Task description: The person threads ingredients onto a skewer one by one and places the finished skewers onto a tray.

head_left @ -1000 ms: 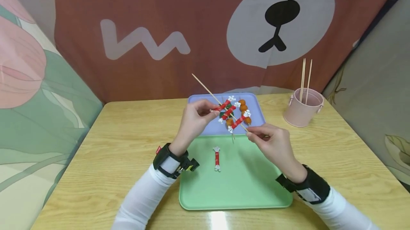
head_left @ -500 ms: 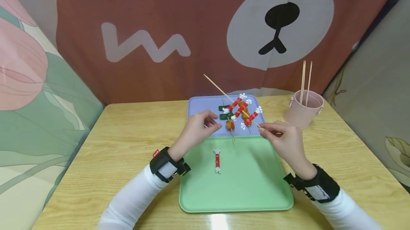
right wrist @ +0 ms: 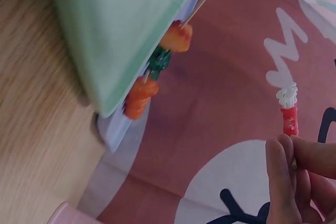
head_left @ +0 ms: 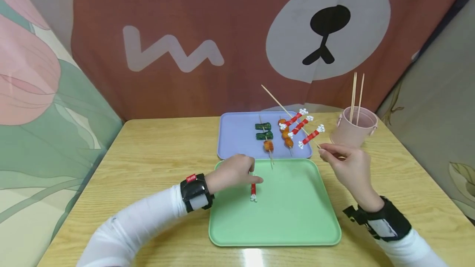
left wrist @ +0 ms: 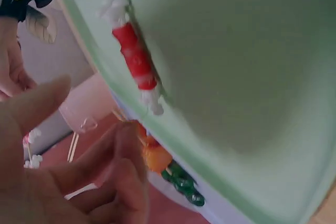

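My right hand (head_left: pixel 349 166) pinches the lower end of a wooden skewer (head_left: pixel 273 98) between thumb and fingertips, right of the trays. Threaded crosswise on it are three red toy food pieces (head_left: pixel 311 136) with frilly white ends. The skewer slants up to the left. My left hand (head_left: pixel 233 171) hangs over the far left part of the green tray (head_left: pixel 282 228), thumb and fingers apart. Below it lies one loose red piece (head_left: pixel 253 190) with white ends, partly hidden by the hand. The left wrist view shows this red piece (left wrist: pixel 136 59) lying untouched beyond the fingertips.
Behind the green tray, a lavender tray (head_left: pixel 233 133) holds a skewer with green pieces (head_left: pixel 264 135) and an orange one, and a skewer of orange balls (head_left: pixel 285 134). A pink bucket (head_left: pixel 352 131) with several bare skewers (head_left: pixel 353 95) stands back right. A bear-print cloth (head_left: pixel 178 93) hangs behind.
My left hand lets go of the loaded skewer and moves down over the green tray to the loose red piece. My right hand carries the skewer to the right.
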Demonstrator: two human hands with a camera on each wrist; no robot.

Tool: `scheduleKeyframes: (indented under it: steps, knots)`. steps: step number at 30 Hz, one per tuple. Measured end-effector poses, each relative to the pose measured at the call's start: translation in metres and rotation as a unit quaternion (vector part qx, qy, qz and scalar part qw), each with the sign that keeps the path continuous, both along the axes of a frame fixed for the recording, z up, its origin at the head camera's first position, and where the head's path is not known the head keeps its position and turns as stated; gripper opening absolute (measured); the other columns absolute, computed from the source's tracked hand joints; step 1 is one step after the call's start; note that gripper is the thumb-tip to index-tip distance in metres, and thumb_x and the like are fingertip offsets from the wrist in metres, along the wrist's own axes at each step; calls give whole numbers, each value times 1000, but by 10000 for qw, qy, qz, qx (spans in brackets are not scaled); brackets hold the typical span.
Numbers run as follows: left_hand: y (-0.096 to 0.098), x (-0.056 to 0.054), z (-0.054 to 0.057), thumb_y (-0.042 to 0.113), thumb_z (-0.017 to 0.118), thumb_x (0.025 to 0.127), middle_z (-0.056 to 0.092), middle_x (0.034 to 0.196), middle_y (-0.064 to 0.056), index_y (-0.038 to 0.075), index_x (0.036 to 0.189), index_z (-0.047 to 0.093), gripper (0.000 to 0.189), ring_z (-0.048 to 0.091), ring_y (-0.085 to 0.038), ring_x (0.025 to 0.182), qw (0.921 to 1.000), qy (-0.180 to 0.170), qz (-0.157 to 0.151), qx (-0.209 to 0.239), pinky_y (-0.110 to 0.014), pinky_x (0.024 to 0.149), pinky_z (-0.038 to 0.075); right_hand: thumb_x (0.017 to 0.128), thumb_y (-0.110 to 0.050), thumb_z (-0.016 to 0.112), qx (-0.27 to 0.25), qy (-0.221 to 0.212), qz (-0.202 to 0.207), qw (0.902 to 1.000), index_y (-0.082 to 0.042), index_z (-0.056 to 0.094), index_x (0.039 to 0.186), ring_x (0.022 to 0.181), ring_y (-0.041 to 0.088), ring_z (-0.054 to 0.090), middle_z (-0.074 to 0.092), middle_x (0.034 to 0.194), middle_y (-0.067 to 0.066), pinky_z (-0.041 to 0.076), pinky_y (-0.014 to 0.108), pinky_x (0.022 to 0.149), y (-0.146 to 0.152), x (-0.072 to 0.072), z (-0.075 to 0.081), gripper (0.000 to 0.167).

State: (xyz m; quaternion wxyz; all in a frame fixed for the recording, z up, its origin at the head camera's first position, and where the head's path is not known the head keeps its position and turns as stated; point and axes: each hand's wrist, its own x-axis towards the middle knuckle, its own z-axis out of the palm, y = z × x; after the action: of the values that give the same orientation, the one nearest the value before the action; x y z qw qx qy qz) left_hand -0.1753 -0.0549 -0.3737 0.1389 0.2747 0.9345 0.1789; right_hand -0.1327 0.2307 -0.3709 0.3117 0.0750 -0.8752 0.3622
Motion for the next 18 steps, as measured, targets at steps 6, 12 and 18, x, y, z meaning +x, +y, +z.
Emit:
scheduleKeyframes:
  steps: [6, 12, 18]
  knots:
    - [6, 12, -6, 57, 69, 77, 30, 48, 8, 18, 53, 43, 53, 30, -6, 45, 9947, -269, -94, -990, -20, 41, 24, 77, -1, 76, -15, -59, -231, 9997, 3, 75, 88, 68, -27, 49, 72, 81, 18, 42, 0, 58, 11, 3, -1, 11]
    - [10, 18, -9, 55, 70, 78, 34, 50, 7, 17, 53, 46, 51, 34, -7, 46, 9918, -195, -226, -1241, -22, 43, 28, 77, -1, 76, -34, -57, -333, 9994, 4, 74, 88, 66, -27, 49, 72, 79, 19, 42, 0, 57, 18, 6, -2, 12]
    - [12, 19, -11, 44, 74, 78, 45, 50, 8, 18, 55, 55, 40, 42, -7, 47, 9913, -63, -202, -1299, -22, 44, 37, 75, -1, 77, 4, 153, -338, 9993, 3, 75, 85, 67, -27, 49, 72, 77, 19, 41, 0, 58, 20, 6, -2, 11]
